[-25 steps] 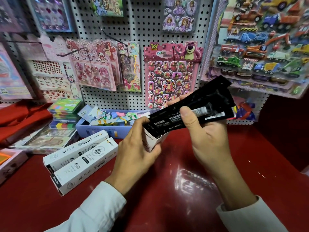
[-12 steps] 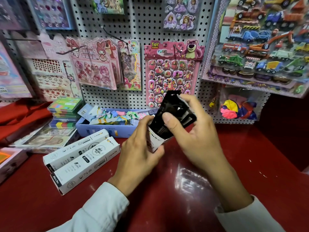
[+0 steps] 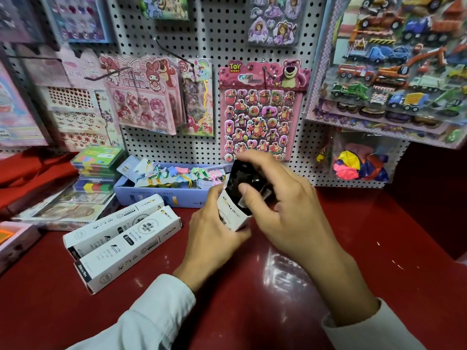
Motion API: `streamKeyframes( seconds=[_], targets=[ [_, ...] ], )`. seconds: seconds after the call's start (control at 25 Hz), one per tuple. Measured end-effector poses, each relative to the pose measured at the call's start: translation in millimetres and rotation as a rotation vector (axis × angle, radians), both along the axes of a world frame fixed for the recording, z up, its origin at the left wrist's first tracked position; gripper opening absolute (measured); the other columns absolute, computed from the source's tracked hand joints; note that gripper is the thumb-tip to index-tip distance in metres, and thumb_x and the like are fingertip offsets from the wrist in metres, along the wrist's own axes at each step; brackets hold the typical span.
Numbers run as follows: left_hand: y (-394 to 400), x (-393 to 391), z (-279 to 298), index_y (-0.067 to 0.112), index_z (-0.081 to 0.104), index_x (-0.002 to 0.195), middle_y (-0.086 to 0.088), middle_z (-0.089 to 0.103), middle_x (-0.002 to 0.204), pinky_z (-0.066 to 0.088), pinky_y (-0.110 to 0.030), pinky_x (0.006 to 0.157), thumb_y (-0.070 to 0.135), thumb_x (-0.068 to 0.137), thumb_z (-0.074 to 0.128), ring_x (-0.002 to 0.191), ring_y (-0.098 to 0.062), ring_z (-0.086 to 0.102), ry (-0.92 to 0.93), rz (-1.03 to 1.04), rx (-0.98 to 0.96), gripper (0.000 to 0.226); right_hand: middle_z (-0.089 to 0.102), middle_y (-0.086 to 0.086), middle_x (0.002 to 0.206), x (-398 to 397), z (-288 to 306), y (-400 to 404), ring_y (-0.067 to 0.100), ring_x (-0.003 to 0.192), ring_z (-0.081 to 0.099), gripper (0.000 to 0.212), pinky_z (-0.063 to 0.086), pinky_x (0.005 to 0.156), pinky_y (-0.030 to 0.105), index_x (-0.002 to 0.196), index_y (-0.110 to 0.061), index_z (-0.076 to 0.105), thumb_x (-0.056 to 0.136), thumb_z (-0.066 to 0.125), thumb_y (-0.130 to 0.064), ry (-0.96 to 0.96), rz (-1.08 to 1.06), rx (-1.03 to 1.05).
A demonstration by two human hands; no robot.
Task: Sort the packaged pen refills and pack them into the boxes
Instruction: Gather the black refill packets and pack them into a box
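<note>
Now packing: left hand grips the white box; right hand pinches black refill packs, which next need pressing fully inside.

left hand: at 9 o'clock of the right, fingers and thumb curled round a small white box, forearm in a white sleeve running toward 7 o'clock | right hand: above and at 3 o'clock, thumb and fingers curled over black packets, wrist bent, white-sleeved forearm toward 5 o'clock
</note>
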State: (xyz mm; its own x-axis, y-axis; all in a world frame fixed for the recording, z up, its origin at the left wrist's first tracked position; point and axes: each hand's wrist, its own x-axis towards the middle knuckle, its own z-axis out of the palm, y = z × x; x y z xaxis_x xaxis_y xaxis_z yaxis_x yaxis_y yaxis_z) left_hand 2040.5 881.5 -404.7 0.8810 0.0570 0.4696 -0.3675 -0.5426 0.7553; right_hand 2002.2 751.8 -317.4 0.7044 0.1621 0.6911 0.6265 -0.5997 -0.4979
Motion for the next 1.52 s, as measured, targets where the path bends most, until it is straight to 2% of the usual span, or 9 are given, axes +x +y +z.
streamKeyframes(
  seconds=[0.24, 0.36, 0.48, 0.64, 0.84, 1.0, 1.16, 1.28, 1.52],
  targets=[
    [-19.0, -15.3, -4.6, 0.024, 0.051, 0.104, 0.008, 0.069, 0.077, 0.042, -0.014, 0.053, 0.037, 0.066, 0.069, 0.069, -0.003, 0.061, 0.015, -0.035, -0.175, 0.043, 0.057, -0.001, 0.114, 1.8, -2.5, 17.6, 0.026, 0.102, 0.049, 0.03, 0.038, 0.09, 0.04, 0.108, -0.019, 0.055, 0.103, 0.032, -0.037, 0.155, -0.307, -0.483],
    [-15.9, -14.9, -4.7, 0.023, 0.05, 0.101, 0.009, 0.068, 0.078, 0.041, -0.012, 0.055, 0.043, 0.067, 0.064, 0.072, -0.003, 0.061, 0.031, -0.028, -0.191, 0.042, 0.06, 0.0, 0.127, -1.9, -2.8, 17.6, 0.026, 0.111, 0.054, 0.032, 0.042, 0.096, 0.041, 0.123, -0.016, 0.06, 0.097, 0.046, -0.028, 0.084, -0.28, -0.428],
    [-15.7, -14.2, -4.0, 0.027, 0.046, 0.092, 0.01, 0.066, 0.072, 0.04, -0.018, 0.053, 0.055, 0.067, 0.053, 0.068, -0.004, 0.059, 0.053, 0.013, -0.208, 0.038, 0.072, 0.006, 0.105, -4.7, -8.7, 18.6, 0.028, 0.094, 0.065, 0.025, 0.052, 0.085, 0.039, 0.106, -0.01, 0.069, 0.086, 0.058, -0.019, -0.093, -0.283, -0.333],
    [-13.8, -13.8, -6.9, 0.028, 0.044, 0.092, 0.014, 0.063, 0.067, 0.037, -0.009, 0.052, 0.035, 0.083, 0.056, 0.066, 0.003, 0.058, 0.04, 0.006, -0.184, 0.016, 0.074, 0.006, 0.097, -9.3, -18.6, 17.4, 0.028, 0.088, 0.069, 0.022, 0.054, 0.082, 0.036, 0.098, -0.008, 0.072, 0.084, 0.062, -0.022, -0.067, -0.291, -0.433],
    [-17.1, -17.6, -7.4, 0.032, 0.043, 0.1, 0.016, 0.059, 0.067, 0.035, -0.006, 0.052, 0.034, 0.08, 0.055, 0.061, 0.007, 0.054, -0.001, -0.021, -0.128, 0.023, 0.071, 0.004, 0.087, -7.8, -17.5, 12.9, 0.028, 0.083, 0.064, 0.025, 0.045, 0.086, 0.035, 0.086, -0.01, 0.07, 0.087, 0.053, -0.028, -0.009, -0.262, -0.434],
    [-13.3, -16.0, -11.7, 0.023, 0.048, 0.118, 0.018, 0.062, 0.075, 0.037, -0.003, 0.059, 0.028, 0.082, 0.062, 0.069, 0.009, 0.057, -0.011, -0.047, -0.141, 0.039, 0.057, 0.012, 0.14, -7.5, -24.5, 15.9, 0.028, 0.129, 0.053, 0.05, 0.041, 0.109, 0.042, 0.131, -0.004, 0.059, 0.085, 0.063, -0.021, -0.01, -0.206, -0.431],
    [-15.8, -16.8, -8.7, 0.033, 0.044, 0.099, 0.015, 0.061, 0.069, 0.037, -0.007, 0.053, 0.034, 0.081, 0.061, 0.063, 0.0, 0.057, -0.016, -0.037, -0.154, 0.025, 0.073, 0.009, 0.108, -4.4, -22.3, 15.9, 0.03, 0.098, 0.068, 0.026, 0.053, 0.092, 0.039, 0.105, -0.006, 0.072, 0.082, 0.065, -0.018, -0.062, -0.203, -0.347],
    [-13.4, -16.4, -6.3, 0.032, 0.047, 0.1, 0.014, 0.066, 0.076, 0.039, -0.009, 0.052, 0.043, 0.064, 0.068, 0.069, 0.001, 0.061, 0.005, -0.056, -0.187, 0.044, 0.072, 0.002, 0.087, -2.8, -8.1, 8.4, 0.025, 0.081, 0.067, 0.013, 0.053, 0.073, 0.04, 0.089, -0.014, 0.072, 0.084, 0.061, -0.017, 0.02, -0.154, -0.165],
    [-3.8, -13.7, -7.7, 0.034, 0.048, 0.113, 0.014, 0.065, 0.09, 0.04, -0.01, 0.062, 0.025, 0.057, 0.08, 0.078, -0.007, 0.06, -0.048, -0.075, 0.025, 0.065, 0.076, -0.005, 0.086, -0.2, 10.0, -10.2, 0.02, 0.082, 0.064, 0.024, 0.051, 0.073, 0.035, 0.097, -0.033, 0.077, 0.081, 0.065, -0.019, 0.282, -0.13, -0.342]
  ],
)
